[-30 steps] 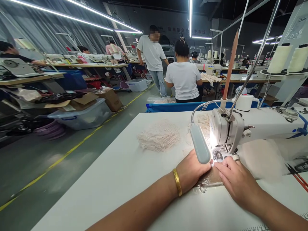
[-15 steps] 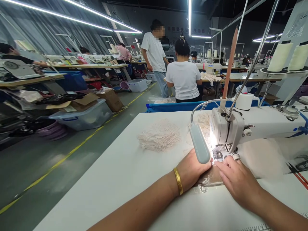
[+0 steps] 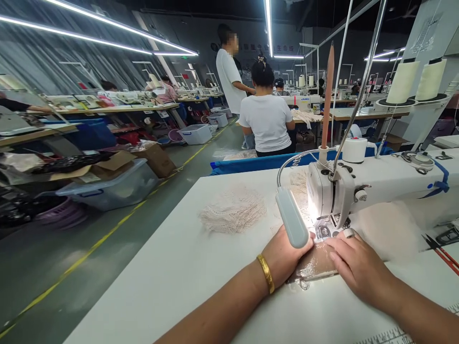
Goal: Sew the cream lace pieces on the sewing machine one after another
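Both hands work close to the needle area of a white sewing machine (image 3: pixel 387 174). My left hand (image 3: pixel 285 251), with a gold bracelet (image 3: pixel 265 273) at the wrist, is closed just left of the presser foot (image 3: pixel 324 231); a grey-green lamp head (image 3: pixel 293 217) hides some of its fingers. My right hand (image 3: pixel 360 265), wearing a ring, has its fingers bent and its fingertips pressed down right of the foot. What either hand pinches is too small to make out. Between them lies a shiny brownish plate (image 3: pixel 315 263). Sheer pale fabric (image 3: pixel 390 231) spreads behind my right hand.
A pile of cream lace (image 3: pixel 233 210) lies on the white table (image 3: pixel 172 267), with more lace (image 3: pixel 299 184) behind the lamp. Red-handled tweezers (image 3: pixel 442 253) and a ruler (image 3: pixel 387 336) are at right. A seated co-worker (image 3: pixel 266 119) and a standing person (image 3: pixel 229 79) are ahead.
My right fingertips have moved slightly rightward, away from my left thumb. The standing person has turned and reaches an arm toward the seated co-worker. The camera view has shifted a little.
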Demonstrator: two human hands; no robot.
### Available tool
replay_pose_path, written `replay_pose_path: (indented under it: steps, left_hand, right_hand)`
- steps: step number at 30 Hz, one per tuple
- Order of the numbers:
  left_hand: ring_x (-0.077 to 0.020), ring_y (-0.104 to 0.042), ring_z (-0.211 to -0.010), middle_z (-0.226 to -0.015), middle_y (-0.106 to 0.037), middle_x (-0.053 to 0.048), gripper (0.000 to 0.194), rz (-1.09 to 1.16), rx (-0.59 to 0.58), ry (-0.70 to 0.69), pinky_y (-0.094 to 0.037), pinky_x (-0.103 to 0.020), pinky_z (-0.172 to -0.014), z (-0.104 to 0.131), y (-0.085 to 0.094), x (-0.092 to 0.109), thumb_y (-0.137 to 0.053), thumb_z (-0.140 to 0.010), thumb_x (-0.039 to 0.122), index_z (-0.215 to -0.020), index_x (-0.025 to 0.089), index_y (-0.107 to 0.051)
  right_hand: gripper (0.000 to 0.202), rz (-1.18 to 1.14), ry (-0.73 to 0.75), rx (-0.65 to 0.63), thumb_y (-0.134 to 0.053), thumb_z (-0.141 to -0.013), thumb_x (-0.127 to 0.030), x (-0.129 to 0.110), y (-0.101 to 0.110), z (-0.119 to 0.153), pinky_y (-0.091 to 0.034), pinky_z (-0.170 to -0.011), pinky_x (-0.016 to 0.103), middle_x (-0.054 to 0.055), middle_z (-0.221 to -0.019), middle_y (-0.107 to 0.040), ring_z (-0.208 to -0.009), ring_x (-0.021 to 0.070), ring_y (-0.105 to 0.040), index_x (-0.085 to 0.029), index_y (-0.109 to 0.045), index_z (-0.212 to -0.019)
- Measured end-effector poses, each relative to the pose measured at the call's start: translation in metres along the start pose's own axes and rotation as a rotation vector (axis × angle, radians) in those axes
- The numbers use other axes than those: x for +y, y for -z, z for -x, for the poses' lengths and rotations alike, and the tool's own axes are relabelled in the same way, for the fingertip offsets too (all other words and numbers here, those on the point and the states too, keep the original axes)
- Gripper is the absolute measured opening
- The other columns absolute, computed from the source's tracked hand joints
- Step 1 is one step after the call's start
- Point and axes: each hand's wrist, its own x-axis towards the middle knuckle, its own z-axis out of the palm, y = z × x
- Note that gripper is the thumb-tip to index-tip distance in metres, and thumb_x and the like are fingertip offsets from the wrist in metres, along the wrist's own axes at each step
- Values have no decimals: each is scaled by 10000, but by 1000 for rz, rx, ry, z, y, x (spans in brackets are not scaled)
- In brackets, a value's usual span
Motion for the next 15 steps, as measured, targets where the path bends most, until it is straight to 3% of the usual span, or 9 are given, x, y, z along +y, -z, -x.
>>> replay_pose_path:
  steps: [2,8,15]
  left_hand:
    - [-236,-704,-1004,-1034,-776,-37,183,-11,4,18,-550,-417,-1011,-2,0,-1,-501,-985,199,-950,234,-677]
    - [-225,-673,-960,-993,-752,-53,278,-131,41,-71,-534,-392,-970,-7,2,5,-434,-1034,189,-891,213,-671]
    - [-235,-655,-954,-970,-724,-70,238,-203,51,-53,-530,-404,-953,-4,-7,2,-456,-997,160,-916,217,-672]
  right_hand:
    - [241,-33,-12,35,-399,-1043,-168,1,2,-1,-524,-685,386,60,-910,-640,-841,258,-583,-225,-613,-1139]
    - [215,-75,-33,129,-413,-1043,-211,4,9,-7,-557,-711,397,58,-898,-621,-848,250,-611,-240,-550,-879]
    - [187,-145,-59,123,-427,-1043,-227,5,6,-2,-577,-804,408,49,-901,-633,-924,258,-656,-257,-544,-899]
